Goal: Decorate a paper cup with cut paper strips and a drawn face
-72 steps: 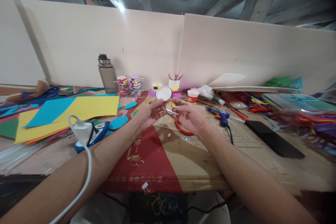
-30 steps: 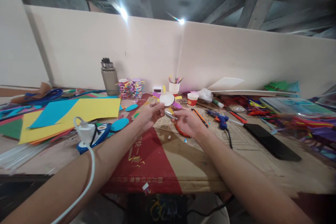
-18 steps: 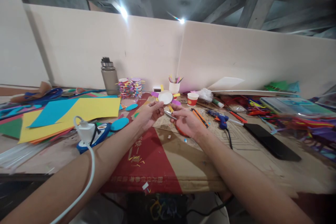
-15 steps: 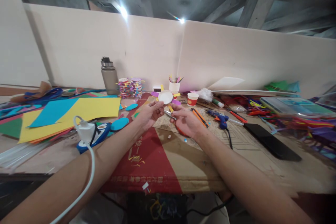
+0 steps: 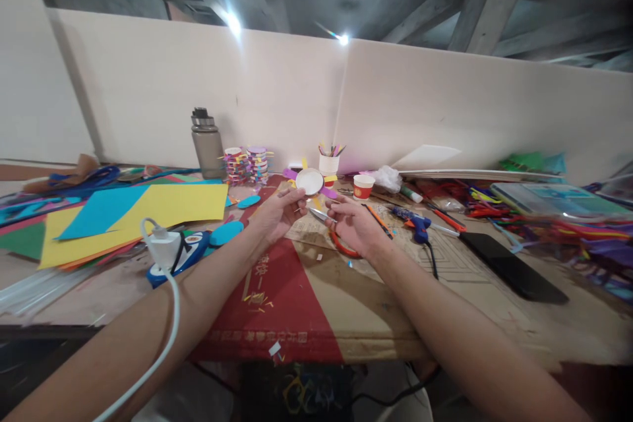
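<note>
A small white paper cup (image 5: 309,182) with purple and yellow paper strips sticking out around it is pinched at its rim in my left hand (image 5: 283,214). Its round end faces me. To the right of the cup is my right hand (image 5: 353,221), with curled fingers held apart and nothing visible in them. Below that hand, scissors (image 5: 342,247) with orange handles lie on the cardboard (image 5: 316,316), blades pointing left. My right hand hides part of them.
Two strip-covered cups (image 5: 256,165) stand at the back beside a grey bottle (image 5: 208,148). Coloured paper sheets (image 5: 182,203) and a power strip (image 5: 198,247) lie left. Right are a red-and-white cup (image 5: 363,187), a blue glue gun (image 5: 419,227) and a black phone (image 5: 512,267). A white cable crosses my left forearm.
My right fingers have come away from the yellow strip below the cup and opened. The cup has shifted slightly left and tilted in my left hand. More of the scissors shows.
</note>
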The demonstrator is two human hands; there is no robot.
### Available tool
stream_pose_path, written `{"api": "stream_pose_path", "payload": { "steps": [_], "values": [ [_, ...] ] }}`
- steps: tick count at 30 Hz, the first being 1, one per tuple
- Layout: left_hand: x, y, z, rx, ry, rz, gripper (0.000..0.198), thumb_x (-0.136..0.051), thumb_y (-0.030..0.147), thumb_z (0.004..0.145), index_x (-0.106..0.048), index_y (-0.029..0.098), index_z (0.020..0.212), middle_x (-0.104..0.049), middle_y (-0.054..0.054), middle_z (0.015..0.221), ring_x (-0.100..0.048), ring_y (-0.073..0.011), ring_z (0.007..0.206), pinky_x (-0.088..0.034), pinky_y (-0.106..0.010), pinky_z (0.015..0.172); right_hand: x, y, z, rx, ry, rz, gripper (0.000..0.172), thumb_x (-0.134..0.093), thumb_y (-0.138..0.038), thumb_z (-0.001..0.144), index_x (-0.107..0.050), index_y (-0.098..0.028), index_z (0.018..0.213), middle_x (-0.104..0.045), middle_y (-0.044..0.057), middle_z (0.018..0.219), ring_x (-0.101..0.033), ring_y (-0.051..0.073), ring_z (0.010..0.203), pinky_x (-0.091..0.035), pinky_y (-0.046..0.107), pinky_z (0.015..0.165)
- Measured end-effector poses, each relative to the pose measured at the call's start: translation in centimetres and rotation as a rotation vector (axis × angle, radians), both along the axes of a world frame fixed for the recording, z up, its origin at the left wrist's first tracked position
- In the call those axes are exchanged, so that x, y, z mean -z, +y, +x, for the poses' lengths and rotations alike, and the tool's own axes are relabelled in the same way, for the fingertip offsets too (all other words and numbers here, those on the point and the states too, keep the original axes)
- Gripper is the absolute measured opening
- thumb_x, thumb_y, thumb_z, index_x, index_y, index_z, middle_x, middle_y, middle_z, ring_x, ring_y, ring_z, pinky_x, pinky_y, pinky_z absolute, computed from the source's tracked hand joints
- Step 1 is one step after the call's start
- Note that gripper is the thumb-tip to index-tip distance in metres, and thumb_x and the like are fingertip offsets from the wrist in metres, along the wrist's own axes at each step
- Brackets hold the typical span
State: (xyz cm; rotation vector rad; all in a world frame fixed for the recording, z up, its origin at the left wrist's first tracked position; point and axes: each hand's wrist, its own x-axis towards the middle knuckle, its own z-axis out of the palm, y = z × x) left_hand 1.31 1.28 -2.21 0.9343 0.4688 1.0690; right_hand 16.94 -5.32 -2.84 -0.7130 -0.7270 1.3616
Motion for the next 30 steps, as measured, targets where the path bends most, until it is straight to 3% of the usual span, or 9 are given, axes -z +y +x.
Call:
{"api": "stream_pose_path", "payload": {
  "steps": [5,10,19,25,30],
  "values": [
    [-0.4,-0.1,-0.2,-0.031,0.011,-0.059,0.019,-0.080,0.014,0.065,-0.065,0.011,0.076,-0.063,0.000,0.065,-0.056,-0.0081,0.058,-0.045,-0.022,0.055,0.7,0.8,1.0,0.193,-0.208,-0.021,0.031,-0.085,-0.030,0.055,-0.058,-0.020,0.067,-0.049,-0.005,0.059,-0.042,0.007,0.052,-0.035,0.023,0.048],
    [-0.4,0.0,-0.4,-0.049,0.050,-0.079,0.025,-0.080,0.016,0.065,-0.067,0.013,0.086,-0.071,-0.005,0.082,-0.065,-0.0132,0.073,-0.047,-0.023,0.059,1.0,1.0,1.5,0.228,-0.319,0.034,0.039,-0.086,-0.044,0.052,-0.057,-0.020,0.062,-0.050,-0.004,0.058,-0.041,0.008,0.051,-0.034,0.025,0.048],
    [-0.4,0.3,-0.4,-0.088,0.068,-0.046,0.024,-0.083,0.017,0.062,-0.064,0.014,0.077,-0.069,-0.003,0.074,-0.063,-0.0123,0.068,-0.046,-0.023,0.060,0.8,1.0,1.8,0.201,-0.401,0.041,0.035,-0.083,-0.040,0.054,-0.057,-0.021,0.065,-0.050,-0.006,0.059,-0.040,0.007,0.050,-0.034,0.023,0.048],
    [-0.2,0.6,-0.6,-0.061,0.079,-0.072,0.024,-0.082,0.019,0.063,-0.064,0.014,0.079,-0.068,-0.002,0.075,-0.063,-0.0116,0.067,-0.046,-0.024,0.059,0.5,1.0,2.3,0.308,-0.380,0.003,0.034,-0.080,-0.032,0.055,-0.057,-0.022,0.078,-0.052,-0.006,0.063,-0.043,0.008,0.054,-0.037,0.024,0.050],
    [0.1,0.9,-0.6,-0.079,0.117,-0.067,0.025,-0.083,0.018,0.063,-0.064,0.014,0.078,-0.067,-0.002,0.073,-0.063,-0.0114,0.066,-0.047,-0.023,0.058,0.6,0.9,2.5,0.341,-0.611,0.023,0.024,-0.075,-0.036,0.063,-0.057,-0.021,0.067,-0.050,-0.005,0.057,-0.040,0.009,0.054,-0.033,0.025,0.051]
  ]
}}
